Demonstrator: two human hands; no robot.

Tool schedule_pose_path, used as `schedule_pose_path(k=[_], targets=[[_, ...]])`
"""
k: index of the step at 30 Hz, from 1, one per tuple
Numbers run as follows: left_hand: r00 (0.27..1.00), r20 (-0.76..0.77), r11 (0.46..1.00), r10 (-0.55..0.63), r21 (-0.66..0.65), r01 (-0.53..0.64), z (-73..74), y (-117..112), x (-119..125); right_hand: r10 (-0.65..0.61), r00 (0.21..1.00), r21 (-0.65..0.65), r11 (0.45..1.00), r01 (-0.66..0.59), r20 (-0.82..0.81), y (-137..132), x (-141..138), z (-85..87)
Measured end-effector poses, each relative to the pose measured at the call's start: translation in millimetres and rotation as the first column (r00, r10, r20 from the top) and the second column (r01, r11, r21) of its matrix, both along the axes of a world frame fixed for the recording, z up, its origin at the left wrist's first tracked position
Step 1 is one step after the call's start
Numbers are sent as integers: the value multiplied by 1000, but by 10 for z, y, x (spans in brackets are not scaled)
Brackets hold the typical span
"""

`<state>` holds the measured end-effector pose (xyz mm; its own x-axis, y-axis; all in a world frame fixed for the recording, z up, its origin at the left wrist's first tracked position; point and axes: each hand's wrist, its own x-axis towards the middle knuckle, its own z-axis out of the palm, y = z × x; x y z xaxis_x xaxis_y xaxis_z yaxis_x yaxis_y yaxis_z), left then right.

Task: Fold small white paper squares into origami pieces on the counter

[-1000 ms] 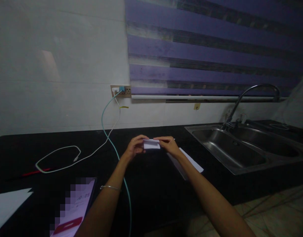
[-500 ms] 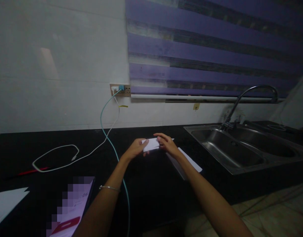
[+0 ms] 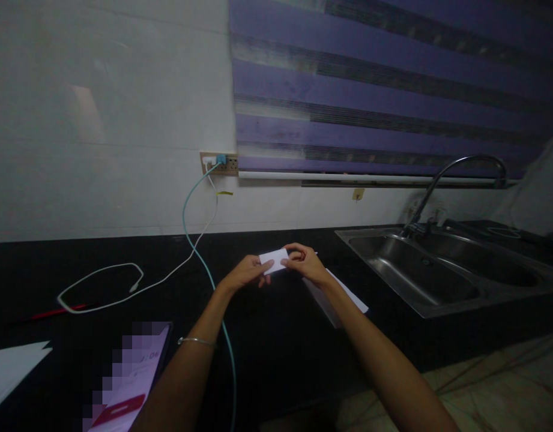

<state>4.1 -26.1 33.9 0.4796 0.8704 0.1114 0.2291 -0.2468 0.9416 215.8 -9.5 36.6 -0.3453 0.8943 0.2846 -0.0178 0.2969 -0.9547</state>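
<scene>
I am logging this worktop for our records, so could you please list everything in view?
small folded paper: one, white, pinched between both hands
paper sheets: two, white, one under the right forearm, one at near left
cables: two, white cable looped on the counter, teal cable from the socket
wall socket: one, beige, beside the blind
pen-like stick: one, red, by the white cable
lit device: one, near left
sink: one, steel, right, with curved tap
blind: one, purple striped, upper right
counter: one, black
bracelet: one, silvery, left wrist
left hand, right hand: on the paper's ends
</scene>
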Motion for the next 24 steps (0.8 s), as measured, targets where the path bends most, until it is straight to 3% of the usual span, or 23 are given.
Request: schedule_pose_path(k=[5,13,19,24], targets=[[997,13,996,-80,28,80,-38,12,-1,1,1000,0,1000,-1,4,-12,8,6],[994,5,993,-107,41,107,-38,5,9,23,1000,17,1000,-23,-3,11,39,-10],[992,21,989,-125,78,123,-29,-25,52,92,995,-58,994,-94,-42,-31,1,-12],[980,24,980,-195,48,194,44,-103,95,-14,1000,10,1000,14,7,1,-80,-83]])
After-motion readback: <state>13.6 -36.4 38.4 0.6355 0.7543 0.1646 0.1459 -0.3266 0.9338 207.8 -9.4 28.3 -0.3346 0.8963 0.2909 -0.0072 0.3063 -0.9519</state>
